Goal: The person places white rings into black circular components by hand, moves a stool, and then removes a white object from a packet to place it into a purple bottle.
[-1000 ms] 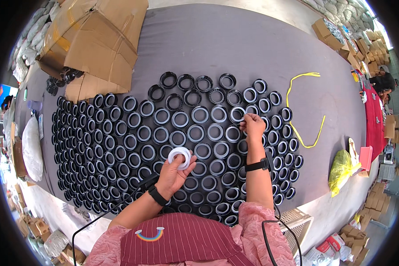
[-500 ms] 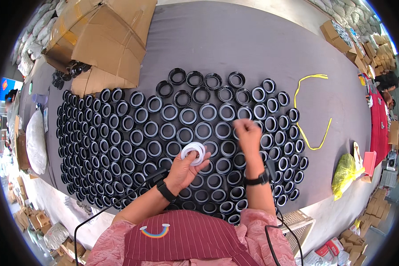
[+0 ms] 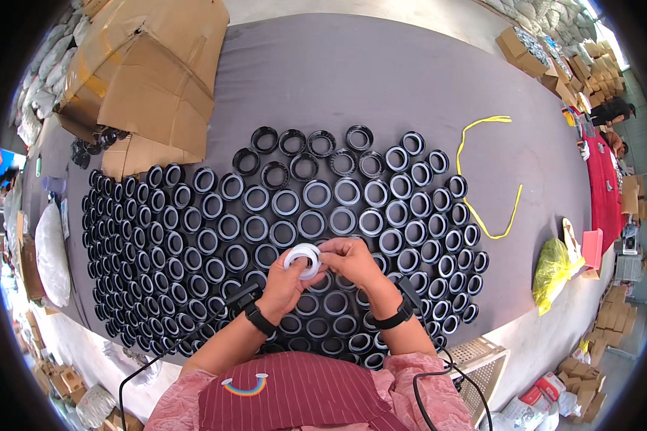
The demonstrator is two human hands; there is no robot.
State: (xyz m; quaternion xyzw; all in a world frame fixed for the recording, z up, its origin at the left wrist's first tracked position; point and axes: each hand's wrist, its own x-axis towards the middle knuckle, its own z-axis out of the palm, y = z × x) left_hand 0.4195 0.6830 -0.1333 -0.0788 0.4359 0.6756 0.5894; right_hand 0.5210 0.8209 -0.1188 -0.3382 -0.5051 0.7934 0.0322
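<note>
My left hand is closed around a small stack of flat white rings, held above the table with the thumb in the stack's opening. Beside it my right hand has its thumb and fingertips pinched together at the stack's right edge. Whether one ring is separated between those fingertips is too small to tell. Below both hands stand many black round collars in close rows, most with a pale ring on top, like one collar just beyond my hands. Several collars at the far edge, such as one, look all black.
An open cardboard box stands at the far left, black parts at its mouth. A yellow strap lies right of the rows. Farther right are a yellow plastic bag and a pink box. Cables trail from my wristbands.
My right hand has come back from above the collars on the right to the white rings in my left hand. The whole view has shifted slightly.
</note>
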